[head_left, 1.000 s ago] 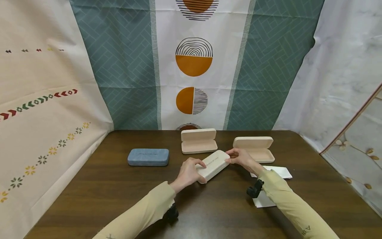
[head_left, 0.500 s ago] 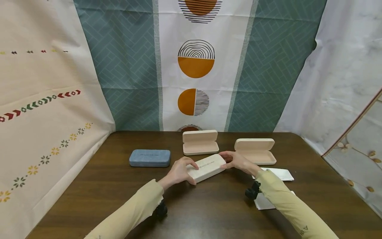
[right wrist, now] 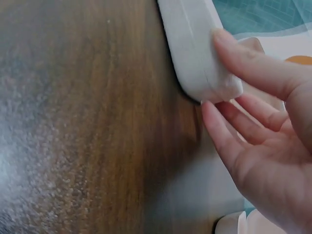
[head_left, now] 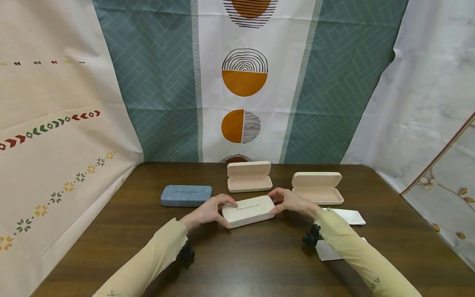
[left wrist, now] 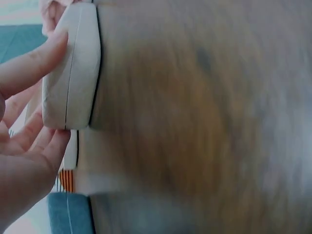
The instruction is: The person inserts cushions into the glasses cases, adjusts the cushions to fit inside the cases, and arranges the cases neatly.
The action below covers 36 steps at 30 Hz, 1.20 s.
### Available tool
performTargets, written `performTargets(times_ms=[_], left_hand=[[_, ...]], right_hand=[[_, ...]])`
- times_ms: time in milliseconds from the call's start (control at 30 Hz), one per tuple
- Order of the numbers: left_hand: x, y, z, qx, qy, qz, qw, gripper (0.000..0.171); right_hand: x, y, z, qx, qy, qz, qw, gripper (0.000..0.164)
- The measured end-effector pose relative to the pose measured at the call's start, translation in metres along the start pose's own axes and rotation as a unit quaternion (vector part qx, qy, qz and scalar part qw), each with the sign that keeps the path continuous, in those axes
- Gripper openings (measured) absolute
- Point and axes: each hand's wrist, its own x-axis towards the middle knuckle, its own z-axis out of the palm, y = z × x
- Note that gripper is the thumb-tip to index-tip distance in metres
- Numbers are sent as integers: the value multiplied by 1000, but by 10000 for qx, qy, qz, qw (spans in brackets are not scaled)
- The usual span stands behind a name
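Note:
A cream glasses case with dark lettering on its closed lid lies on the brown table, its right end angled slightly away from me. My left hand grips the left end; the left wrist view shows the thumb on the case's near side and fingers at its end and far side. At the other end, my right hand pinches the corner, thumb in front and fingers behind. In the right wrist view, the case's rounded end sits between thumb and fingertips.
A closed blue glasses case lies to the left. Two cream cases stand with lids up at the back, one in the middle and one at right. Folded white cloths lie by my right forearm, partly covered.
Both hands have moved left with the cream case. It has turned from a steep slant to nearly level with the table's back edge, and my view has shifted slightly.

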Motion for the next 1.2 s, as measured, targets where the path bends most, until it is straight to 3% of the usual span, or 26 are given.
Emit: performTargets(times_ms=[267,733,1033,1200], left_hand=[[-13,1,-22,321,-612,-109,9975,64],[-53,0,-59,839,-1173,-239,9893,77],[-82,-12,-96,442,-1536,-426,9862,77],[-95,-20,-118,289,-1654,-504,9845,80]], right_hand=[[5,-3,12,367,-636,-360,9967,50],[29,-32,61,70,-815,-490,9954,46],[48,-55,104,-220,-816,-462,9954,46],[59,-70,125,-926,-629,-466,9926,47]])
